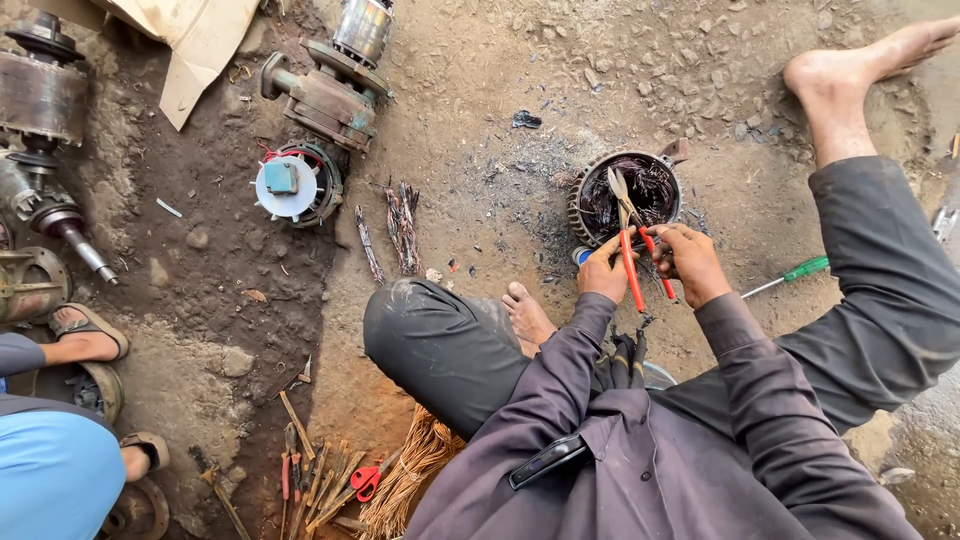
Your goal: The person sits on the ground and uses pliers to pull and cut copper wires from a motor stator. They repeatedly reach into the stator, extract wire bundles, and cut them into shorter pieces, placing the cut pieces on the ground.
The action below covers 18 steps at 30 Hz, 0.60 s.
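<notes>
I sit on the dirt ground with a round motor stator full of dark burnt copper windings in front of me. My left hand and my right hand both grip the red handles of a pair of pliers. The metal jaws reach up into the windings. My left leg is folded, with my bare foot just under my left hand. My right leg stretches out to the right.
A green-handled screwdriver lies right of my hands. Motor parts and a rotor sit at the left. Copper wire, red scissors and hand tools lie near my knee. Another person's sandalled feet are at far left.
</notes>
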Each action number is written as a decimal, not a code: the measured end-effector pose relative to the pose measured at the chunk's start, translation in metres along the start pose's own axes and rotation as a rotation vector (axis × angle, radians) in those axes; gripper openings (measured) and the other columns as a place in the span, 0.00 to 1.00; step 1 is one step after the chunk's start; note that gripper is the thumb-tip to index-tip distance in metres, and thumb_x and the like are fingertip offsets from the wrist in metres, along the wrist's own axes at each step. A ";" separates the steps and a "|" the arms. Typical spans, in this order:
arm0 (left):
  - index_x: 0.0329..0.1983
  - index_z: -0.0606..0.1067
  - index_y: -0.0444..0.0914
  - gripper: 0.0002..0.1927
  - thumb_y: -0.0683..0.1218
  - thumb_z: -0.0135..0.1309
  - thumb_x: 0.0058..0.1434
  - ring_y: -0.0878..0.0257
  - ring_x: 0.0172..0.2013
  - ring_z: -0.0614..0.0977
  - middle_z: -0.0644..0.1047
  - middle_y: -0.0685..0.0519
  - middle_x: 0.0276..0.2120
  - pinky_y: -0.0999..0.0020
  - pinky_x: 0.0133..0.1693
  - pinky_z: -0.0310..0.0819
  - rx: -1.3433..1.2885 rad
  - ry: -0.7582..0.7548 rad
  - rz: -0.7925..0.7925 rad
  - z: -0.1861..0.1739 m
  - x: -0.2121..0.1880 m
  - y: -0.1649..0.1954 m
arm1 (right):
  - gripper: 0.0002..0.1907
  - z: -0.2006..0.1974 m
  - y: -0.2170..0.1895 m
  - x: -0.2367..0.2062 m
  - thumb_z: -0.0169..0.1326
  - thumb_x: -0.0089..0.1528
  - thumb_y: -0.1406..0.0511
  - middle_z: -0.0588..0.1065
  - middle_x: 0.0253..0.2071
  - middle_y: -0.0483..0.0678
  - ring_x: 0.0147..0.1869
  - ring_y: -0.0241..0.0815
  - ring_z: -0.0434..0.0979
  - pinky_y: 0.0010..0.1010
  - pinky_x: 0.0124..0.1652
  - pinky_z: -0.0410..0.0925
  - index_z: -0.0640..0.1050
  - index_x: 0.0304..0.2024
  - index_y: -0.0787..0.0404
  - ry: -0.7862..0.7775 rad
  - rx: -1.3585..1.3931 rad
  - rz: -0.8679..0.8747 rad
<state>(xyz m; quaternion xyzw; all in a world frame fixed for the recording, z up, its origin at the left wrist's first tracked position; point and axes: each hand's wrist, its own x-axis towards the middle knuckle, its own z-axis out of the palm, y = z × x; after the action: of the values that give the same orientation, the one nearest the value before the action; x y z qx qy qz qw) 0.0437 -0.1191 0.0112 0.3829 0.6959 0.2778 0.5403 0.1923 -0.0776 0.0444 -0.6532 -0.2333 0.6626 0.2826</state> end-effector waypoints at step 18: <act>0.74 0.63 0.38 0.32 0.32 0.46 0.66 0.66 0.34 0.79 0.80 0.46 0.40 0.71 0.34 0.76 -0.650 -0.064 -0.002 0.016 -0.001 0.004 | 0.42 0.014 0.035 -0.019 0.63 0.58 0.47 0.72 0.49 0.54 0.47 0.42 0.74 0.34 0.42 0.69 0.67 0.63 0.67 0.114 -0.345 -0.128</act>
<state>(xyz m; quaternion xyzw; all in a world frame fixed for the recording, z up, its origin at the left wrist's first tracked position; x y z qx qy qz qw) 0.0604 -0.1180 0.0109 0.1982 0.5540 0.4726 0.6561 0.1754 -0.1153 0.0347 -0.7123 -0.3681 0.5554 0.2205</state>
